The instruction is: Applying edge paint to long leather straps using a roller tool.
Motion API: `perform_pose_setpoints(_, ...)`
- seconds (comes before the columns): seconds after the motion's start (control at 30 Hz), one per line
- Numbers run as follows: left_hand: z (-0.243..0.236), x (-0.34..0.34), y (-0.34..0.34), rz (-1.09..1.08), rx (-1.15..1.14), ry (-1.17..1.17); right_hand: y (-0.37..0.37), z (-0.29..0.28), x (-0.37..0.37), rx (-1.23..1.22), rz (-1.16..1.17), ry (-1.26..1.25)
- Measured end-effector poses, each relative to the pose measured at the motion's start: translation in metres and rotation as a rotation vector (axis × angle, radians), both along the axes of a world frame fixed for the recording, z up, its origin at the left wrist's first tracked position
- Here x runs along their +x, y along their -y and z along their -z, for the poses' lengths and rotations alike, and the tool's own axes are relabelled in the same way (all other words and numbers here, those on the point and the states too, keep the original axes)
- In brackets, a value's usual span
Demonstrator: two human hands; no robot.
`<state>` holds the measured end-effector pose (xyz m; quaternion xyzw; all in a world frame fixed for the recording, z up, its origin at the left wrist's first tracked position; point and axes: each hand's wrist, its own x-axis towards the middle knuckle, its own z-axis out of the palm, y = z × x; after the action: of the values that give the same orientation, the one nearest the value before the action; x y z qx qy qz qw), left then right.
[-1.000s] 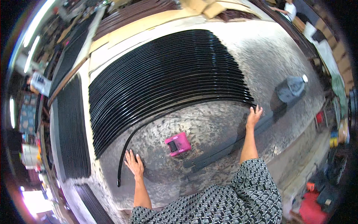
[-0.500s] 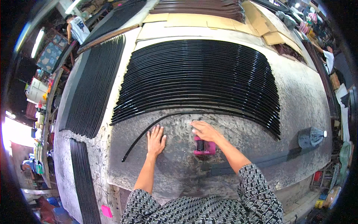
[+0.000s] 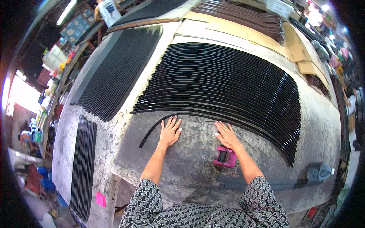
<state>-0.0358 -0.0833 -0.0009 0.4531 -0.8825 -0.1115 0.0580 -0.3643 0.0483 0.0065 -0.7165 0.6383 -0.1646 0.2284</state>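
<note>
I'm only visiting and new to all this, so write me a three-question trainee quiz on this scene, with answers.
1. True or false: the left hand and right hand are both palm-down.
2. Near its left end, the black strip beside the left hand is: A) coiled; B) curved; C) bent into a sharp corner.
3. Fill in: the pink-and-black object is nearer the ____ hand.

Key: 1 True; 2 B; 3 right.

A translucent jug [image 3: 319, 172] with a pale cap lies on its side near the right edge of the table [image 3: 319, 125], and 1 pink square [image 3: 100, 199] lies at the near left. Brown strips [image 3: 243, 17] border flat cardboard [image 3: 243, 33] at the far side; 1 person [image 3: 108, 12] appears far left.
</note>
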Motion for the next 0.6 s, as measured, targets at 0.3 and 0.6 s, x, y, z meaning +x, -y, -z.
perform_pose_setpoints(0.3,0.0,0.08,0.016,-0.199,-0.032,0.049,-0.001,-0.009,-0.011,0.094,-0.007,0.052)
perform_pose_setpoints(0.6,-0.008,0.111,0.024,-0.376,-0.029,-0.022,-0.02,-0.017,-0.012,0.145,0.05,0.151)
